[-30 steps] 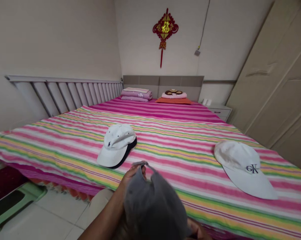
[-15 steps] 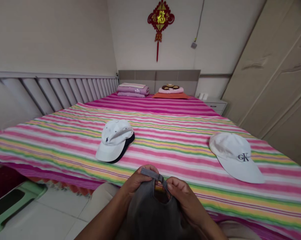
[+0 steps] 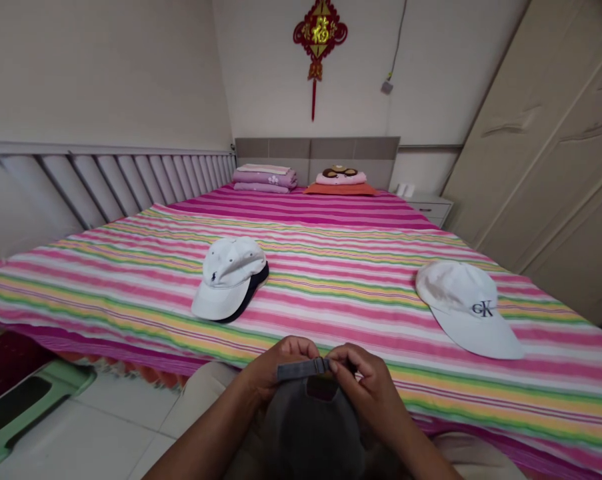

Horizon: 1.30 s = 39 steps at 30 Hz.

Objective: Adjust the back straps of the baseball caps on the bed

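Note:
A dark grey cap (image 3: 315,427) is held low in front of me, its back opening and adjustment strap (image 3: 301,369) turned upward. My left hand (image 3: 275,360) grips the cap at the left end of the strap, fingers curled behind it. On the other side, my right hand (image 3: 365,380) pinches the strap close to its metal buckle (image 3: 321,365). Beyond my hands to the left, a white cap (image 3: 228,270) with a small dark logo rests over a dark cap (image 3: 253,290). Another white cap (image 3: 463,303) with dark letters lies to the right.
A striped bedspread (image 3: 331,293) covers the bed under the caps. Folded purple bedding (image 3: 263,180) and a pink-and-orange stack (image 3: 341,183) sit by the headboard (image 3: 351,150). A green stool (image 3: 45,400) stands on the floor at lower left. A white radiator (image 3: 131,177) lines the left wall.
The strap has gone from slanting down toward the right to nearly level. My right hand has shifted slightly, and the cap's back opening shows less.

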Motion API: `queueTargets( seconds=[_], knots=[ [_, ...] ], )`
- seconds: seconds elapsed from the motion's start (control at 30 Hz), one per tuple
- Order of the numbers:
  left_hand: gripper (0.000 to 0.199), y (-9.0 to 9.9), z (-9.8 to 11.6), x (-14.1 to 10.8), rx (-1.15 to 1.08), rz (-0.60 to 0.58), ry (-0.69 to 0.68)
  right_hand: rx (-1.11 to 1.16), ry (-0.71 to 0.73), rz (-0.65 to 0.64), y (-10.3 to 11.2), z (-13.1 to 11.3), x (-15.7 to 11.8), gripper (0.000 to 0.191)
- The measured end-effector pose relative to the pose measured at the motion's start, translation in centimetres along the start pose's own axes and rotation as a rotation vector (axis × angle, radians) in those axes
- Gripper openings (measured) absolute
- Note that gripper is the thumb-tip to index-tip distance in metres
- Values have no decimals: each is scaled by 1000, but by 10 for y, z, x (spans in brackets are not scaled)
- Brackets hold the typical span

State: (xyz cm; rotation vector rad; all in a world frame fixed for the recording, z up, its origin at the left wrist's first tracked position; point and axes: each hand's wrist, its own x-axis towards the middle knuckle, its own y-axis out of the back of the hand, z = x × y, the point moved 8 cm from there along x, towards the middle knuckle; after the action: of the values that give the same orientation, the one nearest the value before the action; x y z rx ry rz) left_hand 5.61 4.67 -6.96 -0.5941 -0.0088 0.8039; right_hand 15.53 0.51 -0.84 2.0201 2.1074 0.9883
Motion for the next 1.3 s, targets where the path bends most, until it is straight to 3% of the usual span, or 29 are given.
queueTargets(
  seconds=[0.17,0.3,0.43,0.73,0.83,1.07,1.2,1.3],
  knots=[
    [27,-7,4,-3,-53,-51,-102,-206,213,47,3,-27,-6,15],
    [22,-5,-1,-6,-62,-41,-87,-406,401,72,-2,-46,-12,18],
    [20,-6,-2,-7,-14,-66,-110,-538,485,104,-6,-52,-15,19],
    [23,4,8,-10,287,101,-215,-714,331,49,-15,-40,-15,20],
    [24,3,6,-12,316,152,-194,-627,251,28,-12,-31,-11,20],
    [34,-5,11,-17,296,110,-293,-190,11,40,0,-16,-6,15],
    [31,4,11,-15,371,172,-284,-195,-29,-68,-8,-16,-8,11],
    [17,3,19,-19,605,247,-370,-267,-80,-100,-10,-10,-8,15]
  ],
)
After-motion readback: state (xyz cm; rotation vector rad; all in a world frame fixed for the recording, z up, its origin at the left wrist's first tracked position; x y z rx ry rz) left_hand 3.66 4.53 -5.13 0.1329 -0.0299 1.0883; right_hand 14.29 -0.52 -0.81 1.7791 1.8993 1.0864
